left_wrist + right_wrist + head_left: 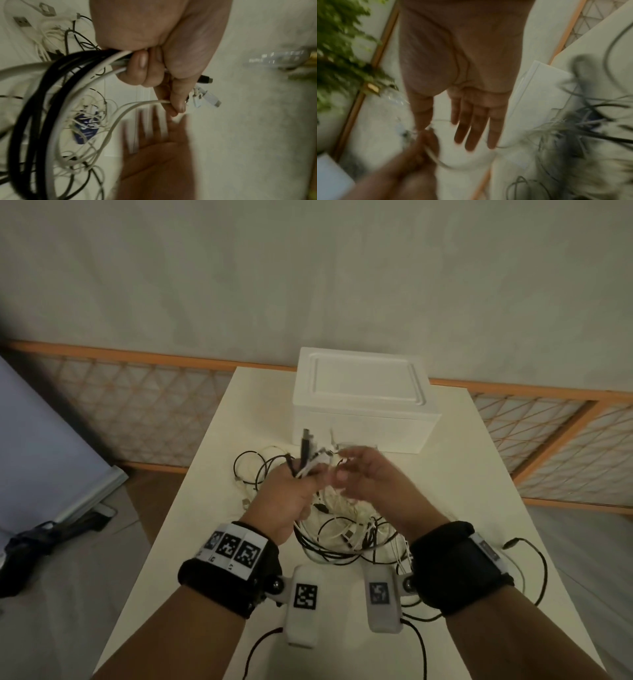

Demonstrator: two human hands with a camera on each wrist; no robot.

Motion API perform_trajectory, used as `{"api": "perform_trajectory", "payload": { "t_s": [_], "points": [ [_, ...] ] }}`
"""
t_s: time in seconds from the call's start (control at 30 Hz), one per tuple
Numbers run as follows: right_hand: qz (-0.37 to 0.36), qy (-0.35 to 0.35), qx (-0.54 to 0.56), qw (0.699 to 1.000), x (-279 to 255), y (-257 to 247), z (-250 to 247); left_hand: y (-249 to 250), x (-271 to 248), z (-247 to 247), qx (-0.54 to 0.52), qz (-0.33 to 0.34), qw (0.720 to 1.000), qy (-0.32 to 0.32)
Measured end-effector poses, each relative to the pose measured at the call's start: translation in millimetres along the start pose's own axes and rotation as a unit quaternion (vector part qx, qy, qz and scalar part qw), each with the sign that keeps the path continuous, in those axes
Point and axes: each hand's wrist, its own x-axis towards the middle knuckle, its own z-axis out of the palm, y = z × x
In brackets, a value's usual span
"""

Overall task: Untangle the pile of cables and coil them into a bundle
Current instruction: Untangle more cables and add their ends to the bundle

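A tangle of black and white cables [346, 529] lies on the white table [445, 508] under both hands. My left hand [291, 491] is raised above it and grips a bunch of black and white cable ends [306, 455], plugs sticking up past the fist. The left wrist view shows the fingers [140, 67] curled round the cables [68, 75], with connectors [205, 98] poking out. My right hand [363, 474] hovers just right of the fist, fingers [471, 129] straight and spread, holding nothing. The left hand [419, 152] shows blurred below the thumb.
A white lidded box [363, 402] stands at the table's far end, just behind the hands. A thin black cable [534, 570] loops near the right edge. A wooden lattice rail [137, 405] runs behind the table. A green plant [342, 54] stands off to one side.
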Motion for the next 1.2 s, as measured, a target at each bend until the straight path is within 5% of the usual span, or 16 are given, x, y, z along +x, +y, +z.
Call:
{"api": "perform_trajectory", "payload": {
  "t_s": [0.03,0.13,0.4,0.47,0.57,0.67,0.8,1.07,1.2],
  "points": [
    [0.006,-0.053,-0.123,0.991,-3,8,1,6,2,-3,-0.022,0.007,1.000,0.015],
    [0.015,-0.120,-0.458,0.881,-6,46,2,23,11,-17,-0.072,0.023,0.995,0.059],
    [0.002,0.052,-0.447,0.893,-10,72,-30,18,23,-44,-0.162,0.015,0.979,0.125],
    [0.018,0.109,-0.371,0.922,-8,57,-34,11,22,-38,-0.151,0.007,0.983,0.100],
    [0.033,0.183,-0.100,0.977,-7,15,-34,2,17,-23,-0.149,-0.015,0.988,0.040],
    [0.007,0.157,-0.015,0.988,-4,-20,-28,1,12,-5,-0.126,-0.020,0.992,-0.022],
    [0.003,0.131,-0.022,0.991,1,-27,-15,4,12,10,-0.132,-0.027,0.991,-0.019],
    [-0.005,0.182,0.121,0.976,0,-15,-6,-7,12,1,-0.249,-0.049,0.966,0.041],
    [-0.021,0.149,0.250,0.956,2,-12,1,-14,8,5,-0.290,-0.044,0.956,0.031]
  ]
}}
